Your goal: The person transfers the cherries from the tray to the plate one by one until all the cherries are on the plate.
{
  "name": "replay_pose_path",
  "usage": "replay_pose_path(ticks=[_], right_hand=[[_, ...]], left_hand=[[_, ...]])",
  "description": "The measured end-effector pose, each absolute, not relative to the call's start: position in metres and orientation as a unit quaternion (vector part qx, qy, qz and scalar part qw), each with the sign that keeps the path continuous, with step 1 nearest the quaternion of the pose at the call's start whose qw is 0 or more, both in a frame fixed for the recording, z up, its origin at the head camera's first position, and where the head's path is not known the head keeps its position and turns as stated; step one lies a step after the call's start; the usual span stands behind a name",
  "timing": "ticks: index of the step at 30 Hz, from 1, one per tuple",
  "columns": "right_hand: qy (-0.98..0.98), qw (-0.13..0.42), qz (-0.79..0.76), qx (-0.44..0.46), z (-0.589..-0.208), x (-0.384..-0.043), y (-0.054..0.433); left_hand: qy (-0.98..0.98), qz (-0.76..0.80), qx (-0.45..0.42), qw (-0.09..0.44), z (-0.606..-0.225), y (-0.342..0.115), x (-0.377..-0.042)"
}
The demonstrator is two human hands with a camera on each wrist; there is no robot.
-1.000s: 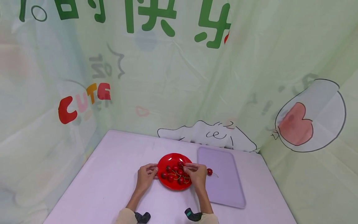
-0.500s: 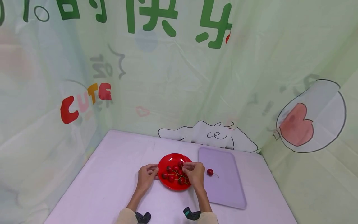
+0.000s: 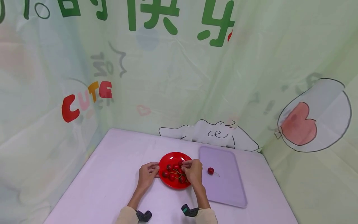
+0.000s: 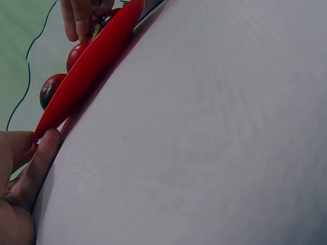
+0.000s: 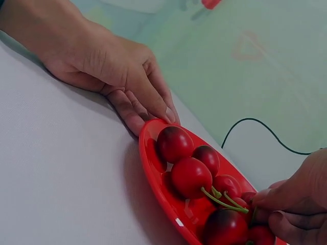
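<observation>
A round red plate (image 3: pixel 169 184) holds several dark red cherries (image 5: pixel 191 177) with green stems. My left hand (image 3: pixel 146 176) grips the plate's left rim, thumb on top and fingers below, as the left wrist view shows. In that view the rim by this hand looks close to the table. Over the right side of the plate, my right hand (image 3: pixel 194 173) has its thumb and fingers pinched together at a cherry (image 5: pixel 261 216) among the others. Its fingertips partly hide that cherry, so whether the fruit or its stem is pinched is unclear.
To the right of the plate lies a flat lilac tray (image 3: pixel 226 189) with a single stemmed cherry (image 3: pixel 210 171) on it. The white table (image 3: pixel 112 174) ends at a printed curtain (image 3: pixel 173 77) behind and at both sides.
The right hand has shifted slightly left over the plate, away from the tray. My left hand keeps its grip on the rim, and the head view has tilted a little.
</observation>
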State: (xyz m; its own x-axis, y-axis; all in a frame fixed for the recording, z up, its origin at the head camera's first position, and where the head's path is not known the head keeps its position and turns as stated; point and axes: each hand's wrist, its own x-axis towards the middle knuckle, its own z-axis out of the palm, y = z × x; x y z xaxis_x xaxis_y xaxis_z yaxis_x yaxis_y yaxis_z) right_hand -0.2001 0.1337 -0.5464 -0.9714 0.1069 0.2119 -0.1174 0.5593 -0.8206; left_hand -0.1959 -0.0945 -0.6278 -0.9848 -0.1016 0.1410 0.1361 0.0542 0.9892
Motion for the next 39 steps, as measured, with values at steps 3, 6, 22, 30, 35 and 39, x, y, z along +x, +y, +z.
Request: replay_pose_path(ticks=[3,6,22,30,35,39], right_hand=[[-0.877,0.114,0.466,0.002,-0.546,-0.2,0.134],[-0.878,0.109,0.467,-0.001,-0.544,-0.199,0.134],[-0.861,0.137,0.488,-0.03,-0.532,-0.188,0.146],[-0.823,0.176,0.536,-0.063,-0.525,-0.183,0.169],[-0.812,0.192,0.547,-0.07,-0.519,-0.178,0.181],[-0.818,0.195,0.538,-0.063,-0.522,-0.175,0.192]], left_hand=[[-0.721,-0.688,-0.014,0.084,-0.627,-0.094,-0.195],[-0.724,-0.685,-0.018,0.085,-0.627,-0.093,-0.195],[-0.734,-0.674,-0.015,0.077,-0.622,-0.09,-0.194],[-0.744,-0.663,-0.007,0.079,-0.625,-0.094,-0.194],[-0.739,-0.669,-0.007,0.076,-0.626,-0.096,-0.194],[-0.737,-0.671,-0.005,0.079,-0.624,-0.093,-0.192]])
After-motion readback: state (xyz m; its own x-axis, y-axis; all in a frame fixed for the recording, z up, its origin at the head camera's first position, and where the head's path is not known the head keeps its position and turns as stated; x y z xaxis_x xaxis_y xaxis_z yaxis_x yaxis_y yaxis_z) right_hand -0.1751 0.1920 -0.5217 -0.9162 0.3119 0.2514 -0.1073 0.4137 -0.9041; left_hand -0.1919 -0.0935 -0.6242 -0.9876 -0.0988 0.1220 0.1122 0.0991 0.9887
